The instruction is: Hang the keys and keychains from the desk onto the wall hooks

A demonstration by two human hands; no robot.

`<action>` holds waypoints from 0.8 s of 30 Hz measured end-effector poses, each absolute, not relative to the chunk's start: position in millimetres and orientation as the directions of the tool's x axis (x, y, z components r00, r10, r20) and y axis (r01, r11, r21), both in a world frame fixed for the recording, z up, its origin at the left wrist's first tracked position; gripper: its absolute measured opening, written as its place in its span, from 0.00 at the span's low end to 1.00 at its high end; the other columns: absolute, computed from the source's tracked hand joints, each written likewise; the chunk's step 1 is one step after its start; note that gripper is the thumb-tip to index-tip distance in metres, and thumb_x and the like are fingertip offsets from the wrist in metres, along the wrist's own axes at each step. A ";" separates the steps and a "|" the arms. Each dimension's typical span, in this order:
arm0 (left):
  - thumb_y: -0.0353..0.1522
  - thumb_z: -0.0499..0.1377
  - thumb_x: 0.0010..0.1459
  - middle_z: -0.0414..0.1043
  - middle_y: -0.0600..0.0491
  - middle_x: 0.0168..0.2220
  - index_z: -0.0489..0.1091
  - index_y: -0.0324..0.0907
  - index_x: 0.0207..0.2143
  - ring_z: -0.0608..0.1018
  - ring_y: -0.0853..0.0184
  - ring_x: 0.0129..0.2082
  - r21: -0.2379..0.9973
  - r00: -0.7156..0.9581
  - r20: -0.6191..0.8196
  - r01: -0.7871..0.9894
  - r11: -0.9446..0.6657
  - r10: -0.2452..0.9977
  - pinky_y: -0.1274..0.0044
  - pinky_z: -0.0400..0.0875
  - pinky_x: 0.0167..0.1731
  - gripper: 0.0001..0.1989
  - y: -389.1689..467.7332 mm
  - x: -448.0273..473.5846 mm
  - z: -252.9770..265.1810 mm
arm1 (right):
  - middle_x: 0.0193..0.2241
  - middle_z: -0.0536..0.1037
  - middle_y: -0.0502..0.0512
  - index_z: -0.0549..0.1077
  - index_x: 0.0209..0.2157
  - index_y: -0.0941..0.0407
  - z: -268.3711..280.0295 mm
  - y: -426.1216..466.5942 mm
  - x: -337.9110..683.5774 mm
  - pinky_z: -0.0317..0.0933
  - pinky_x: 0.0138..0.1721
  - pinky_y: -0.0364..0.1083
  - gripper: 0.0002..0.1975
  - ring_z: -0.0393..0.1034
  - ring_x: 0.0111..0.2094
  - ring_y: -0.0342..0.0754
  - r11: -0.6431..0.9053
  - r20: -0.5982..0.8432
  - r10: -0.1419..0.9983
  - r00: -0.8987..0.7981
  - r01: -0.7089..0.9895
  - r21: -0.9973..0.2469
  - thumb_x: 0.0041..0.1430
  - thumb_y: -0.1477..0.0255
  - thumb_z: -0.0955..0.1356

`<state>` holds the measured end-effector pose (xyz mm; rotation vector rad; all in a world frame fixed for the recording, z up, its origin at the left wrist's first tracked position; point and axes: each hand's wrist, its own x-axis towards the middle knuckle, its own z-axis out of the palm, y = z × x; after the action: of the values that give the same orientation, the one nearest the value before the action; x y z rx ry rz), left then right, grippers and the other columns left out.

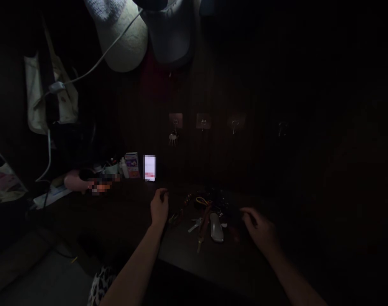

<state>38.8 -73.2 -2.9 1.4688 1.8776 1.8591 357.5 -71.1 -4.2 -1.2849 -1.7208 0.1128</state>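
My left hand rests on the dark tabletop, left of a pile of keys. Its fingers are loosely bent, with a gap between them and nothing visible inside. On the pile's right side is my right hand, its fingers pointing left, bent and apart; I see nothing in it. Between the hands lie a silver key, a brown strap with a brass-coloured key below it, a grey oval fob, a yellow loop and a beaded piece. Darkness hides the pile's back part.
Several hooks line the wall; a bunch of keys hangs from the left one. A lit phone stands at the back beside a small box. Left are a pink hair dryer and a hanging bag. Caps hang above.
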 end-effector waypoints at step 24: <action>0.33 0.58 0.49 0.75 0.54 0.44 0.70 0.49 0.45 0.75 0.63 0.45 0.776 0.055 0.376 0.526 -0.347 0.925 0.72 0.66 0.47 0.18 -78.0 53.6 1.1 | 0.50 0.71 0.56 0.68 0.49 0.50 -5.3 -83.3 332.0 0.58 0.51 0.54 0.16 0.62 0.52 0.51 0.655 0.470 0.723 -0.507 0.720 -0.230 0.60 0.66 0.61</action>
<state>53.6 -78.0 1.1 1.9052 1.4493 1.2226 332.0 -83.3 -5.3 -1.1187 -2.3376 0.0063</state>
